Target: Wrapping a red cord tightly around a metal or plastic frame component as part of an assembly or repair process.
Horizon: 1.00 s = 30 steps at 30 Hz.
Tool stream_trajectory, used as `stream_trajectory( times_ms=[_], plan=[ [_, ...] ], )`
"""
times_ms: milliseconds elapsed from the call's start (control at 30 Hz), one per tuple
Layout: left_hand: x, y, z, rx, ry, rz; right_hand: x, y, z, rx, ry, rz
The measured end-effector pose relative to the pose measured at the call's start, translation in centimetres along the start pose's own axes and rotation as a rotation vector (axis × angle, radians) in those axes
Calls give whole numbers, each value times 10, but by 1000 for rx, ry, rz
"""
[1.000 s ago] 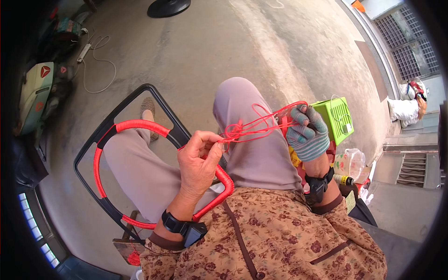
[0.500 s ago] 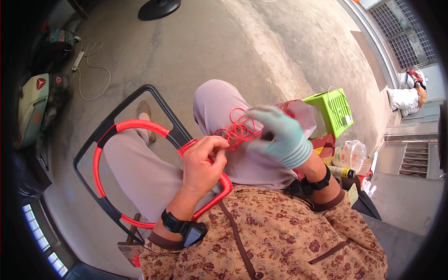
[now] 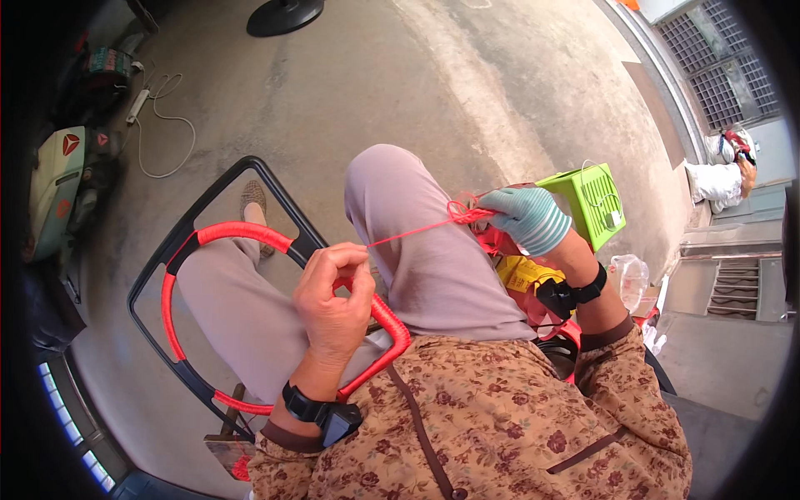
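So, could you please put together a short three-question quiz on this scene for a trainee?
1. True or false: the red cord runs taut between the two hands.
2. Which hand wears a striped glove? A) left hand B) right hand C) both
3. Fill in: the black frame across the lap is partly wrapped in ___ cord.

Key: 1 true; 2 B; 3 red. The bare left hand pinches one end of the cord beside the frame's wrapped rim, and the gloved right hand holds the looped end near the green basket.
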State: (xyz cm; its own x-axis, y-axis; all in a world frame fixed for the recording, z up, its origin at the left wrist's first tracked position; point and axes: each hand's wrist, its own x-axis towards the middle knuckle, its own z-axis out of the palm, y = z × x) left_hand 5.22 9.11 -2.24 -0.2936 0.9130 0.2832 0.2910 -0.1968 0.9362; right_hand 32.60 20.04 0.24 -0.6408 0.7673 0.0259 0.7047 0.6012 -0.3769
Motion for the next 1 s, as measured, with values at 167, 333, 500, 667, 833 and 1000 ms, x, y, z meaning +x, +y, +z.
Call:
stream_trajectory(
  times_ms=[167, 333, 500, 667, 833, 1000],
  plan=[
    [2, 6, -6, 110, -114, 37, -11, -6, -5, 361, -24, 199],
    [8, 16, 3, 480, -183, 304, -9, -28, 3, 625, 117, 430],
    [4, 3, 5, 420, -335, 248, -14, -39, 1, 1004, -85, 400],
    [6, 2, 4, 314, -291, 201, -7, -40, 9, 1059, 85, 522],
    [4, 5, 4, 265, -262, 170, 10, -68, 9, 257, 318, 211],
    [5, 6, 3, 213, -231, 152, 19, -81, 16, 153, 244, 5]
  ],
)
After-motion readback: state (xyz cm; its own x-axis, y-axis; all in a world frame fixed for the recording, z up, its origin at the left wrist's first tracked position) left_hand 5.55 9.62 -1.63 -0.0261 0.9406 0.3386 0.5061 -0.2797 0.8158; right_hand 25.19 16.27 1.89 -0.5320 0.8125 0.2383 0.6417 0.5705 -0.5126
